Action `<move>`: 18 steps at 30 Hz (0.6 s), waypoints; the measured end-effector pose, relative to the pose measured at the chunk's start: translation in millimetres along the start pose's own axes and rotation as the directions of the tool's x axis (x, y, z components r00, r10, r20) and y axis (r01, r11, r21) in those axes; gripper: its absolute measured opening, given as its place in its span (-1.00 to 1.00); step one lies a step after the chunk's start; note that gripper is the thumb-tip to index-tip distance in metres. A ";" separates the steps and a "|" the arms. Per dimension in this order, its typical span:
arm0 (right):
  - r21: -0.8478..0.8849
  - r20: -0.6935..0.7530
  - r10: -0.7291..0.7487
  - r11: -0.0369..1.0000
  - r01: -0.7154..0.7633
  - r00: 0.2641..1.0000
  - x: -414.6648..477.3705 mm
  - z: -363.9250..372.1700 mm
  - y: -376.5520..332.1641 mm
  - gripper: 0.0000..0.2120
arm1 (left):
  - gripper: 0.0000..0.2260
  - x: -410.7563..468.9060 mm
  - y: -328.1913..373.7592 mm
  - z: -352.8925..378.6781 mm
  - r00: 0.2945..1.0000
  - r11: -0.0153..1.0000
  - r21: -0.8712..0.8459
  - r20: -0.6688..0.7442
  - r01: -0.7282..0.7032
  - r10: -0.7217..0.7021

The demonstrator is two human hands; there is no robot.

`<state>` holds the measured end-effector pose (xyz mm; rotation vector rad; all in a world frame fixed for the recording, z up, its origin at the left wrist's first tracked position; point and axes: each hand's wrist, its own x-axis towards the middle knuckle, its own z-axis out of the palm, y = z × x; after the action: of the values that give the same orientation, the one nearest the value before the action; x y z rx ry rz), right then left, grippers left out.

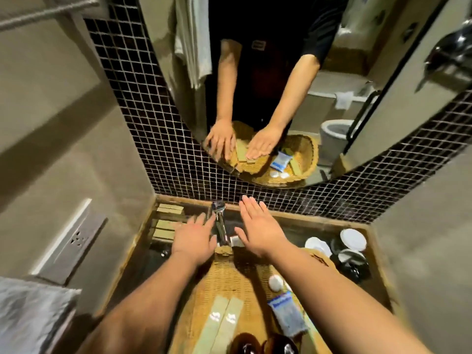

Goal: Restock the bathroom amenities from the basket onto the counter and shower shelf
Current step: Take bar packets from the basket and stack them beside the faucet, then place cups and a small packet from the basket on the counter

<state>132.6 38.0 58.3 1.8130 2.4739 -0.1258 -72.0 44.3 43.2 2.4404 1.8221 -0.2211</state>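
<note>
Both hands flat, fingers straight, holding nothing. Left hand reached over the desk's left side, fingertips at the stacked flat packets; contact unclear. Those packets lay with long axes parallel to the back wall. Right hand hovered just right of the faucet. Woven basket sat nearest the person: two long packets side by side, pointing away; blue sachet angled beside them. Lidded cups crowded the right corner.

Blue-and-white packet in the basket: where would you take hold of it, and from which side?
Probably pinch the blue-and-white packet across its two long edges from above: it lies flat on the basket weave, slim, with nothing on top.
</note>
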 end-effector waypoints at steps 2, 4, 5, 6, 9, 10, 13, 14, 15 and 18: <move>-0.021 0.013 0.033 0.999 -0.033 0.999 -19.1 3.8 11.7 -0.29 | -0.42 -2.4 27.8 -1.8 0.998 0.998 -0.010 -0.003 -0.066 0.066; -0.044 0.031 0.053 0.998 -0.051 0.998 -37.0 8.6 21.0 -0.29 | -0.43 -3.0 55.0 -1.0 0.989 0.989 -0.039 0.003 -0.145 0.145; -0.048 0.035 0.064 0.997 -0.063 0.997 -45.5 11.7 24.9 -0.29 | -0.44 -3.2 67.3 -0.3 0.983 0.982 -0.049 0.005 -0.184 0.185; -0.045 0.041 0.080 0.996 -0.078 0.996 -53.5 14.6 28.4 -0.29 | -0.44 -3.5 78.3 0.2 0.974 0.973 -0.046 0.006 -0.225 0.226; -0.039 0.073 0.123 0.992 -0.121 0.990 -76.5 23.9 36.8 -0.30 | -0.48 -5.5 103.7 4.0 0.950 0.950 0.005 0.004 -0.313 0.313; -0.043 0.081 0.138 0.990 -0.135 0.987 -83.9 27.3 39.3 -0.30 | -0.48 -6.4 109.1 6.1 0.946 0.946 0.016 0.011 -0.324 0.324; -0.019 0.102 0.187 0.982 -0.186 0.977 -104.6 35.1 46.9 -0.31 | -0.48 -6.9 118.8 12.8 0.939 0.938 0.045 0.044 -0.344 0.342; -0.006 0.109 0.199 0.980 -0.200 0.974 -110.5 38.0 49.1 -0.31 | -0.47 -6.9 120.4 15.0 0.937 0.936 0.054 0.053 -0.348 0.346; 0.004 0.117 0.209 0.978 -0.211 0.971 -115.9 41.1 51.0 -0.32 | -0.47 -6.7 121.9 17.2 0.934 0.933 0.061 0.065 -0.355 0.351; 0.052 0.144 0.219 0.972 -0.228 0.965 -127.2 51.6 56.4 -0.35 | -0.48 -5.0 126.8 25.0 0.919 0.916 0.097 0.108 -0.388 0.378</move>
<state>225.1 -71.2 19.2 2.0212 2.1814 -0.3141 46.5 -0.5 17.4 2.7541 1.2906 -0.4042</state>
